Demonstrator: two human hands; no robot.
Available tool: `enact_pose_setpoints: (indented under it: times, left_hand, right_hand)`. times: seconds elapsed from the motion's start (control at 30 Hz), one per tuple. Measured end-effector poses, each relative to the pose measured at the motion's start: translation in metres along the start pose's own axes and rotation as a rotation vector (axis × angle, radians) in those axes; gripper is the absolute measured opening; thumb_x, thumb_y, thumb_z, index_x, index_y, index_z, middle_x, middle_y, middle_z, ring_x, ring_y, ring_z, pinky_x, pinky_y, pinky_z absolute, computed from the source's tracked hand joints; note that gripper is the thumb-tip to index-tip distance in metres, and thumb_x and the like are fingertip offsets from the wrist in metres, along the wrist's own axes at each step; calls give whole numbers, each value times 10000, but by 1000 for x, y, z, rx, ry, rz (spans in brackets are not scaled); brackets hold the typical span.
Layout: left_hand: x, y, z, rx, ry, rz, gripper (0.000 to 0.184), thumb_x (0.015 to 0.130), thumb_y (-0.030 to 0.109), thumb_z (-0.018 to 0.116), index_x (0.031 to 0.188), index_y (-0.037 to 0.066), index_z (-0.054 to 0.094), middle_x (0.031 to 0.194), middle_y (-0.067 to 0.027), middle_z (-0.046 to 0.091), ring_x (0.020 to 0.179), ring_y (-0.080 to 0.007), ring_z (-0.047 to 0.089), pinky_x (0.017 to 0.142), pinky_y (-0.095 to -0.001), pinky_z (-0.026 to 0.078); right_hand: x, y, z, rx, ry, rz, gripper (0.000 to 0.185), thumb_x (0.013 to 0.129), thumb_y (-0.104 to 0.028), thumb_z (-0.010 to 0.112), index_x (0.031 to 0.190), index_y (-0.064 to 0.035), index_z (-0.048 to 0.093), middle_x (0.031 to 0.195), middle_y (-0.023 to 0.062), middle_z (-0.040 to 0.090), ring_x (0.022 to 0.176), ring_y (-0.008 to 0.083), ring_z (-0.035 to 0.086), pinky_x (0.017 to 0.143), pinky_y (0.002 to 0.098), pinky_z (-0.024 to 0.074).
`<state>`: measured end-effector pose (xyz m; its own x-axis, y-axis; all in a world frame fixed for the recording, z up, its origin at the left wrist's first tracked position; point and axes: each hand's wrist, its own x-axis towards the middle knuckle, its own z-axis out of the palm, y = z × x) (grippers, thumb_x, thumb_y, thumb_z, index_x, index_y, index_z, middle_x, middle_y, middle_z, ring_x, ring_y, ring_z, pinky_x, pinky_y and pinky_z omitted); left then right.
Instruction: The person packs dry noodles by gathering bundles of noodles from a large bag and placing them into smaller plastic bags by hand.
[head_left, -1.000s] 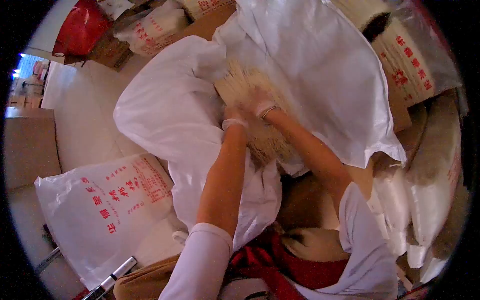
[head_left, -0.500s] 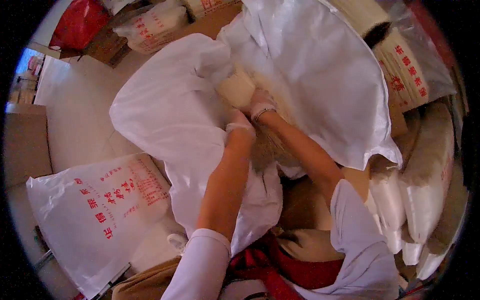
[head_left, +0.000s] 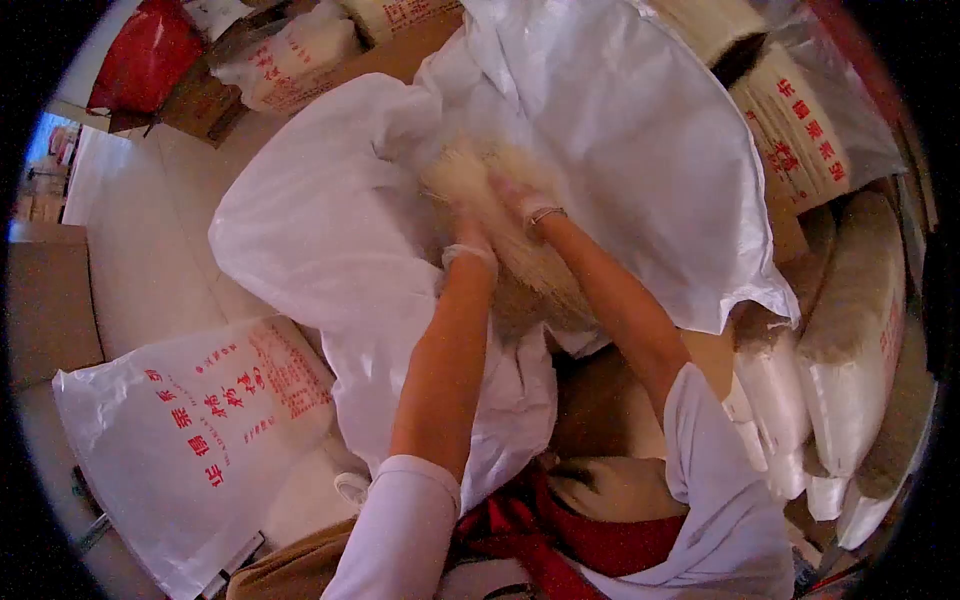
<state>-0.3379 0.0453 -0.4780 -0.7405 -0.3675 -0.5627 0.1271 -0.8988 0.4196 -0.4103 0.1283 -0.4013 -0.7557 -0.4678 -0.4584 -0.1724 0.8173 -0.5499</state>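
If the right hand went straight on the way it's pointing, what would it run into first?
The right hand would probably meet the bunch of pale strands right at its fingers, then perhaps the white sack beyond. Blur makes depth hard to judge.

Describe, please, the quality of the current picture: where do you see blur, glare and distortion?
Head view, centre: left hand, right hand and pale strands look smeared, probably by motion; head view, upper middle: soft sheen on the white sack; head view, edges: black rounded border, suggesting fisheye distortion.
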Motion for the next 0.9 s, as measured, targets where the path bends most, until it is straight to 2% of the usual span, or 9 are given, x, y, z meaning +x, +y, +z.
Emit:
enact_pose_setpoints:
  times: [0.1, 0.17, 0.27, 0.5, 0.63, 0.7, 0.73, 0.77, 0.9]
  left_hand:
    - [-4, 10, -3, 312, -180, -240, 460, 884, 340, 466, 1234, 41, 439, 1147, -83, 538, 1013, -230, 513, 865, -343, 425]
    - [-46, 10, 44, 503, 34, -95, 524, 831, 360, 542, 1231, 38, 435, 1145, -73, 516, 969, -207, 512, 809, -338, 442]
    - [-59, 5, 61, 541, -30, -39, 553, 774, 346, 647, 1182, 11, 482, 1120, -75, 554, 978, -226, 531, 841, -322, 437]
    - [-38, -1, 48, 585, -180, -138, 558, 775, 335, 648, 1190, 7, 472, 1119, -79, 552, 992, -224, 521, 857, -314, 430]
    - [-41, -8, 63, 538, -278, 147, 566, 763, 301, 660, 1183, -19, 457, 1125, -95, 537, 988, -213, 515, 853, -314, 418]
    - [-50, -10, 74, 508, -282, 204, 582, 744, 273, 679, 1183, -29, 446, 1123, -98, 530, 975, -203, 513, 849, -308, 409]
    - [-76, 3, 99, 661, -233, 363, 582, 737, 269, 683, 1173, -29, 438, 1107, -105, 532, 967, -200, 515, 840, -306, 412]
    - [-95, 10, 117, 814, -180, 517, 582, 731, 265, 688, 1163, -28, 430, 1092, -112, 533, 959, -198, 516, 831, -303, 414]
    - [-107, 10, 144, 660, -308, 590, 576, 706, 272, 711, 1124, -14, 435, 1051, -111, 540, 942, -195, 519, 817, -302, 418]
  right_hand:
    - [5, 18, 8, 18, 32, 49, 461, 865, -403, 404, 1056, -5, 539, 1087, 219, 549, 1015, 353, 526, 861, 395, 421]
    - [6, 29, 8, 44, 35, 85, 462, 868, -396, 398, 1066, 0, 530, 1085, 224, 547, 1012, 358, 526, 857, 402, 421]
    - [8, 43, 8, 80, 55, 135, 464, 871, -386, 388, 1083, 7, 516, 1082, 232, 545, 1007, 365, 526, 852, 412, 421]
    - [15, 48, 13, 161, 146, 205, 469, 878, -362, 366, 1120, 23, 483, 1075, 251, 540, 997, 382, 525, 839, 437, 421]
    - [9, 35, 7, 251, 263, 190, 473, 883, -348, 353, 1142, 32, 464, 1072, 261, 537, 991, 391, 525, 832, 451, 421]
    - [-22, 19, -17, 165, 390, -19, 431, 882, -309, 364, 1126, 31, 468, 1047, 254, 548, 966, 390, 534, 803, 454, 433]
    - [-33, 11, -25, 163, 384, -3, 431, 882, -309, 364, 1126, 31, 468, 1047, 254, 548, 966, 390, 534, 803, 454, 433]
    - [-37, 4, -31, 303, 458, -75, 397, 878, -287, 378, 1115, 19, 469, 1035, 244, 551, 958, 384, 534, 795, 449, 435]
    - [-28, 0, -37, 721, 640, -256, 357, 873, -258, 399, 1121, -7, 458, 1008, 226, 558, 919, 382, 538, 778, 445, 440]
